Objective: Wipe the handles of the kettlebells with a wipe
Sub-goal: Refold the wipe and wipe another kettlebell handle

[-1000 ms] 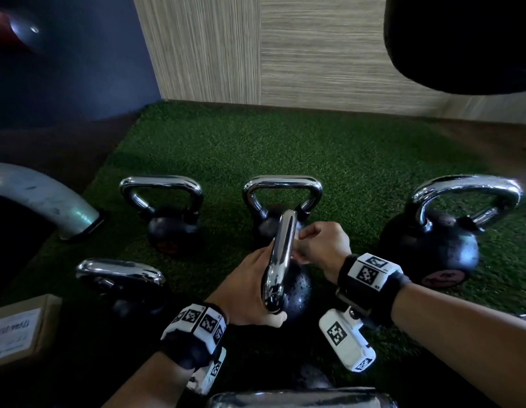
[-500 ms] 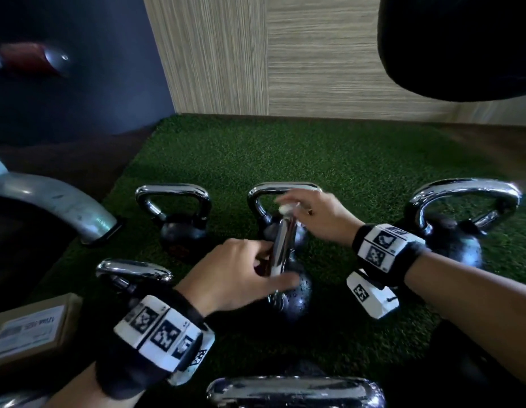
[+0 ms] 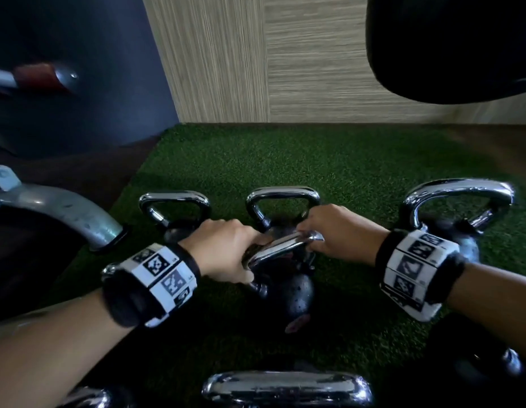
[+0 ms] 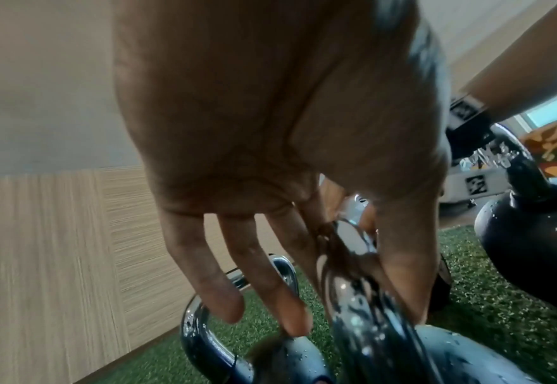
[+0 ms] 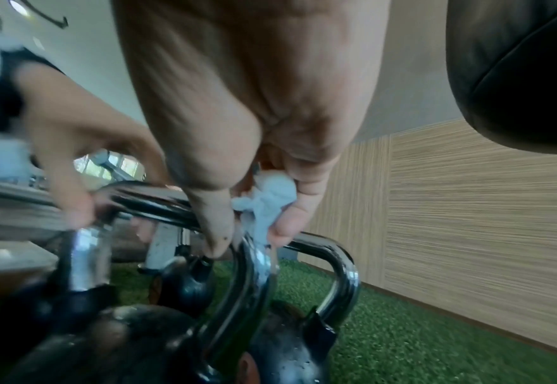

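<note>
Head view is showing the turn completed: the kettlebell [image 3: 288, 290], which a second ago had its chrome handle [image 3: 280, 250] running away from the person, is now sitting with that handle lying crosswise between both hands. The left hand [image 3: 226, 251] is pinching the handle's near-left end, steadying it. The right hand [image 3: 335, 228] is clamping a balled white wipe [image 5: 267, 205] against the far-right bend, thumb on one side, fingers on the other. My reading: the wiping is moving round to this corner, and the neighbouring kettlebells [image 3: 450, 219] beyond both grips are still waiting.
</note>
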Demonstrator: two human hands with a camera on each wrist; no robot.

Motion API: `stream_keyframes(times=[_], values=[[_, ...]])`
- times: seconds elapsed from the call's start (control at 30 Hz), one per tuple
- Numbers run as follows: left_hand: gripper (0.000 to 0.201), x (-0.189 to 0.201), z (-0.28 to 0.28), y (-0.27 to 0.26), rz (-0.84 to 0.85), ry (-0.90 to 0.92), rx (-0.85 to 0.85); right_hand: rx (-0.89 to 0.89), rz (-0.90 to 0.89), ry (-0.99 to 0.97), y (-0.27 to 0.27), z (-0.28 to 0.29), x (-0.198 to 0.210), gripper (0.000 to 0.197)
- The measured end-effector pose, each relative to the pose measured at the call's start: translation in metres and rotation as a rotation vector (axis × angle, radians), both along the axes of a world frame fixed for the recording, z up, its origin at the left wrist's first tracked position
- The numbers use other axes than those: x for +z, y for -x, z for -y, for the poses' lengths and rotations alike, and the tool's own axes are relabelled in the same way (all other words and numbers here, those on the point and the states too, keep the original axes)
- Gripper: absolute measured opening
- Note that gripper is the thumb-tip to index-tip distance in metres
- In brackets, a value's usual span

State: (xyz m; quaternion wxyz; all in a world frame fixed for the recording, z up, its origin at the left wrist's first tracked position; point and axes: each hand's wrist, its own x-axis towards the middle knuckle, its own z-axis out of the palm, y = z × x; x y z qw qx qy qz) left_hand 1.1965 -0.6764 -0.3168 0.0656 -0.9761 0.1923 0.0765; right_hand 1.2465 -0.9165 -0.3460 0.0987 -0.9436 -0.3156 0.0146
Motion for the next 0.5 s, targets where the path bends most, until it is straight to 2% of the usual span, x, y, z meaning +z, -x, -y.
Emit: stream_keyframes(times=[0.1, 0.2, 0.33, 0.5], values=[[0.07, 0.005, -0.001, -0.011, 0.067, -0.035, -0.059, -0.052, -0.032, 0.018, 0.01, 0.009, -0.001, 0.015], [0.064, 0.004, -0.004, -0.017, 0.083, 0.015, -0.013, -0.072, -0.027, 0.054, 0.014, 0.014, -0.002, 0.026], [0.062, -0.007, -0.012, -0.015, 0.049, 0.16, 0.034, -0.099, -0.013, -0.001, 0.018, 0.016, -0.008, 0.031], [0.055, -0.017, -0.011, -0.003, 0.069, 0.333, 0.059, -0.124, -0.011, -0.035, 0.024, 0.019, -0.009, 0.025]])
